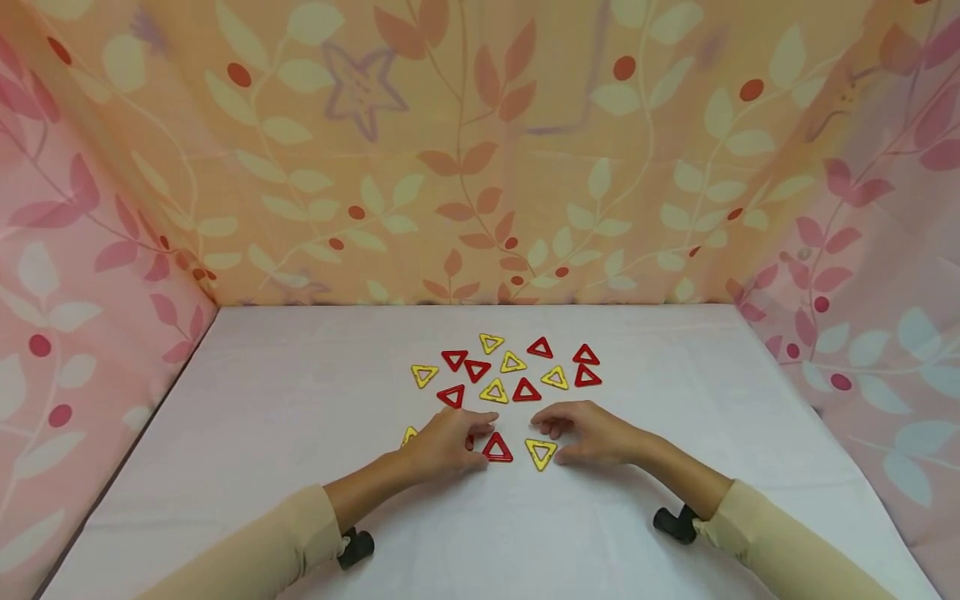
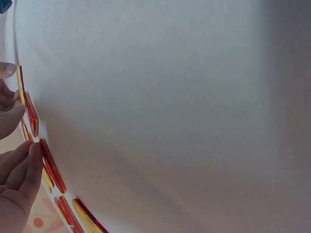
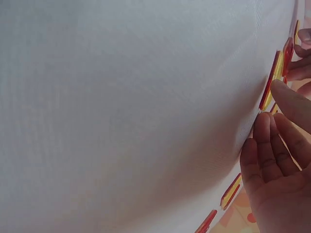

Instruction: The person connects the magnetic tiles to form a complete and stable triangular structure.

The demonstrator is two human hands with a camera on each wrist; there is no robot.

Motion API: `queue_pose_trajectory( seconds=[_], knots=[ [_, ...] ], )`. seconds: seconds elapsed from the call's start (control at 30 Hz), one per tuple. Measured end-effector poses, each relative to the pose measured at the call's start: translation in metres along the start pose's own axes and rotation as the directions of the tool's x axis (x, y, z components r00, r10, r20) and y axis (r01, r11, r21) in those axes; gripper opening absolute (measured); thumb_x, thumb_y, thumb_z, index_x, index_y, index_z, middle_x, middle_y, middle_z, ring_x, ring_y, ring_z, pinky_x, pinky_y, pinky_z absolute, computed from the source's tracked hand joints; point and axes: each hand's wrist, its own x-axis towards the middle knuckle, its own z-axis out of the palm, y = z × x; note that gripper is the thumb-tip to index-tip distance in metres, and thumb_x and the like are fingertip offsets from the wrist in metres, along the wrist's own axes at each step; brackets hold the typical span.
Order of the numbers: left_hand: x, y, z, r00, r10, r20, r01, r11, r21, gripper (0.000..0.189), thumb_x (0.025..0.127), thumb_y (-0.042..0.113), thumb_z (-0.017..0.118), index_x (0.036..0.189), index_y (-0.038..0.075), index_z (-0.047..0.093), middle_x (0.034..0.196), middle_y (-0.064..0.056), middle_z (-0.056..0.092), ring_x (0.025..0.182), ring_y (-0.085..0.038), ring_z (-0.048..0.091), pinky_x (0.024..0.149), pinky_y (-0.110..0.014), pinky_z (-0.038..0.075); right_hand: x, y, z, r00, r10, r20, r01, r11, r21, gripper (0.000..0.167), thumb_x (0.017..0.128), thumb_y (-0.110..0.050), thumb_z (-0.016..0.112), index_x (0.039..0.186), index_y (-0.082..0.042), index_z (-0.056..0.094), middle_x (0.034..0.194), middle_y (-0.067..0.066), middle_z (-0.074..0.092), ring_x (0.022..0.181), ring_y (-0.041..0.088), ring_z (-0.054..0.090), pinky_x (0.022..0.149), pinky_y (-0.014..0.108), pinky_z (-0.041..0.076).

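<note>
Several flat triangular frames, red and yellow, lie on a white cloth. My left hand [image 1: 450, 442] hovers low at the near row, fingers loosely bent, thumb tip close to a red triangle [image 1: 498, 458]. It partly covers another red triangle and a yellow triangle [image 1: 408, 437]. In the left wrist view its fingertips are beside a red triangle [image 2: 53, 167]; whether they touch it I cannot tell. My right hand [image 1: 596, 433] has relaxed fingers, its thumb beside a yellow triangle [image 1: 541, 443]. In the right wrist view that thumb reaches the yellow triangle's edge [image 3: 278, 70]. Neither hand visibly grips anything.
Beyond the hands lies a loose group of triangles, among them a red triangle [image 1: 527, 397] and a yellow triangle [image 1: 423, 368]. Leaf-patterned curtains [image 1: 465, 167] stand behind and on both sides of the white table [image 1: 225, 400]. Black wrist cameras [image 1: 358, 550] hang at the sleeves.
</note>
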Motion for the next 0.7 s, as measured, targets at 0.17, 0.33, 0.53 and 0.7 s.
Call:
queue_pose_trajectory(
  seconds=[0.17,0.33,0.53,0.7],
  knots=[
    [0.0026,0.0004,0.0007,1.0,0.018,-0.003,-0.018,1.0,0.013,0.061,0.082,0.008,0.081,0.138,0.001,0.057,0.122,-0.008,0.069,0.119,-0.016,0.062,0.099,-0.033,0.049,0.0024,-0.0011,0.0017,1.0,-0.011,0.0,0.011,0.999,-0.041,0.043,0.084,-0.004,0.076,0.126,-0.007,0.064,0.116,-0.001,0.065,0.1,0.016,0.06,0.091,0.029,0.051],
    [0.0052,0.0016,0.0019,1.0,0.018,0.008,-0.019,1.0,0.02,0.063,0.081,0.007,0.082,0.139,0.002,0.056,0.119,-0.006,0.071,0.12,-0.015,0.062,0.097,-0.03,0.05,0.0046,-0.0009,0.0026,1.0,-0.024,-0.002,0.023,0.996,-0.085,0.041,0.084,-0.001,0.075,0.124,-0.008,0.066,0.115,-0.003,0.065,0.098,0.013,0.061,0.089,0.028,0.052],
    [0.007,0.0009,0.0043,0.999,0.036,0.012,-0.037,0.999,0.038,0.064,0.081,0.006,0.082,0.139,0.002,0.056,0.118,-0.006,0.071,0.117,-0.015,0.064,0.095,-0.028,0.051,0.0055,-0.0024,0.0032,1.0,-0.019,-0.007,0.018,0.994,-0.107,0.039,0.085,-0.002,0.075,0.123,-0.008,0.067,0.114,-0.003,0.066,0.096,0.012,0.061,0.087,0.027,0.052],
    [0.0086,0.0012,0.0063,0.999,0.035,0.02,-0.035,0.999,0.012,0.063,0.081,0.004,0.081,0.139,0.004,0.056,0.119,-0.006,0.071,0.111,-0.015,0.066,0.09,-0.025,0.053,0.0076,-0.0052,0.0058,0.999,-0.034,0.001,0.034,0.993,-0.115,0.037,0.085,-0.002,0.075,0.121,-0.009,0.069,0.111,-0.003,0.066,0.094,0.013,0.061,0.085,0.027,0.053]
  ],
)
